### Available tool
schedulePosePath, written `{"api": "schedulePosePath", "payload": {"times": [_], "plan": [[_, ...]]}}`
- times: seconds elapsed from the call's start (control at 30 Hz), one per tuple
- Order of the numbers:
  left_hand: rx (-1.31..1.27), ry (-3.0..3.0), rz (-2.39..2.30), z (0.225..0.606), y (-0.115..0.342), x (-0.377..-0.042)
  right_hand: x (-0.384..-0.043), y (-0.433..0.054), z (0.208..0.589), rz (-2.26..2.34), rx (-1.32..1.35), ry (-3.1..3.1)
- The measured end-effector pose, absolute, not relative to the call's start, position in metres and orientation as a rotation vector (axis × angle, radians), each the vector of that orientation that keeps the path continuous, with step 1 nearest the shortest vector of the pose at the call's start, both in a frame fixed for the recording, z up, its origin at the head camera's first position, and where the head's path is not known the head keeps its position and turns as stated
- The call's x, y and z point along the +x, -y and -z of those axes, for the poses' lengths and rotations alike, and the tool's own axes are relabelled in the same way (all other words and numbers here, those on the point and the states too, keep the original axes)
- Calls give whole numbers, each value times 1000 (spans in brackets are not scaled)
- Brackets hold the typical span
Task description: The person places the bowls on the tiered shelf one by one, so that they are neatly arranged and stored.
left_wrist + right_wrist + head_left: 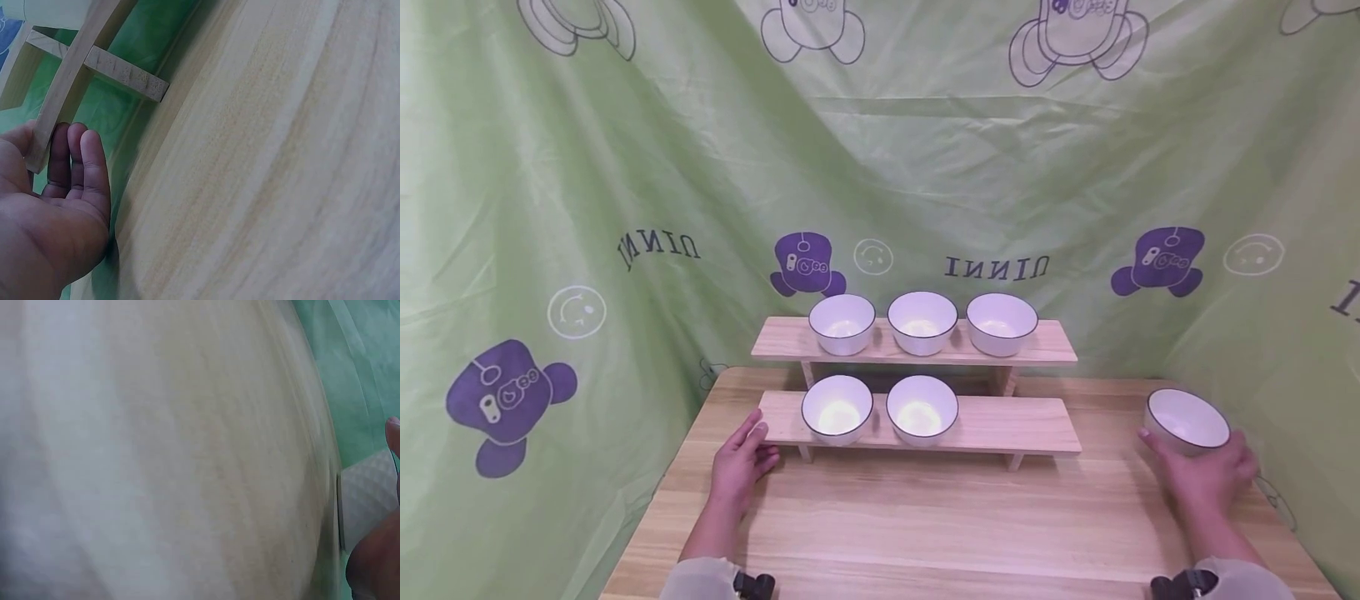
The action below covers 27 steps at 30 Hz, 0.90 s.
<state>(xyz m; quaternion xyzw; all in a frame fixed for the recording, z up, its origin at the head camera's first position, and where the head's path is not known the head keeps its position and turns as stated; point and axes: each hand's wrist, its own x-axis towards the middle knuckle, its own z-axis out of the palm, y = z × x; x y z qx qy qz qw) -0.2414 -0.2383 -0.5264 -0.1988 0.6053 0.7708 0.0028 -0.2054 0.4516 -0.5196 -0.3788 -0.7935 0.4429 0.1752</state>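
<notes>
My right hand (pixel 1212 477) grips a white bowl (pixel 1187 419) with a dark rim at the right side of the table, thumb on its left side and fingers on its right. The bowl tips a little; its textured outer wall (pixel 370 497) shows at the edge of the right wrist view. At the other side, my left hand (pixel 737 467) holds the left end of the lower wooden shelf (pixel 1015 421). In the left wrist view the board's end (pixel 45 134) lies between thumb and fingers. Two similar bowls, a left one (pixel 837 408) and a right one (pixel 922 408), stand on this shelf.
Behind and higher, an upper wooden shelf (pixel 940 357) carries three more white bowls (pixel 922 323) in a row. Both shelves stand on the wooden table (pixel 925 517). A green printed curtain (pixel 910 183) hangs close round the table's back and sides.
</notes>
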Motion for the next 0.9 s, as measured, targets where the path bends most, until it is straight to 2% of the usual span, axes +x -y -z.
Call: {"api": "schedulePosePath", "payload": {"times": [0.9], "plan": [[-630,-1909,-2429,528,237,-243,-221,-474,522,-1446,-1014,2237]]}}
